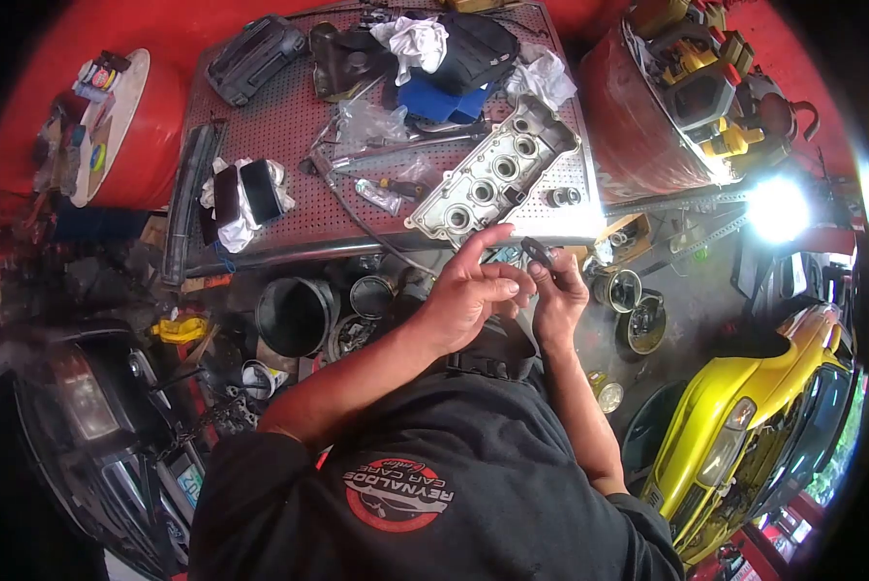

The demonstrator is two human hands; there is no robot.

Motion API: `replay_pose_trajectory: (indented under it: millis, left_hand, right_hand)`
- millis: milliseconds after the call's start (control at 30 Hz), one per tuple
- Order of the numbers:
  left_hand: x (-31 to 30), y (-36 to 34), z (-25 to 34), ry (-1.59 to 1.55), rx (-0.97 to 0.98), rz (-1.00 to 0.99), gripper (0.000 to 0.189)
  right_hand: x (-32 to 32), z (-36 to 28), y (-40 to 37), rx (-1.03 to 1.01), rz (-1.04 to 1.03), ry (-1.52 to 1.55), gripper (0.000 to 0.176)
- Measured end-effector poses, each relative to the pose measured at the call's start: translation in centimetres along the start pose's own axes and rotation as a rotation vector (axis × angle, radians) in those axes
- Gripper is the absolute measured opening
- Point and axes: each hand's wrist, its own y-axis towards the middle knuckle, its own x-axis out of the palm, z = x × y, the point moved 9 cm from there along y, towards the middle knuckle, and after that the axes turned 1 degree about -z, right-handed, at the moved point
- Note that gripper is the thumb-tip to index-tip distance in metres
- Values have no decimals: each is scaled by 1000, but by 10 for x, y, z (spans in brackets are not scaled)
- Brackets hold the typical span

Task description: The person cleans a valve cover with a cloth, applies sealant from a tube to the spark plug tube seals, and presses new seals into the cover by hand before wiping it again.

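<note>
so, my right grip [559, 295] pinches a small dark part [536, 253] between thumb and fingers. just to its left, my left grip [468, 298] is half open, loosely curled, index finger stretched out. beyond both, a metal engine cover [492, 179] lies on the counter [308, 225], and a dark phone [260, 192] sits on a white rag [236, 235] farther left.

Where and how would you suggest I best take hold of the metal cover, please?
Probably by both long rims of the cover together, coming from the near side of the table: it is long and lies slanted, its near end close to the front edge.
</note>
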Motion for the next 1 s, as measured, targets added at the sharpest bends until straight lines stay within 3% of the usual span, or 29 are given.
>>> replay_pose_trajectory:
  millis: [233,667,1000]
  left_hand:
    - [-10,-9,4,-188,-22,-72,69]
    - [-33,-19,16,-90,-6,-13,68]
    - [-36,-24,31,167,75,29,72]
  right_hand:
    - [17,-12,-6,-158,-10,-195,14]
    - [49,-25,-6,-275,-81,-557,17]
    - [69,-27,-7,-262,-103,-564,16]
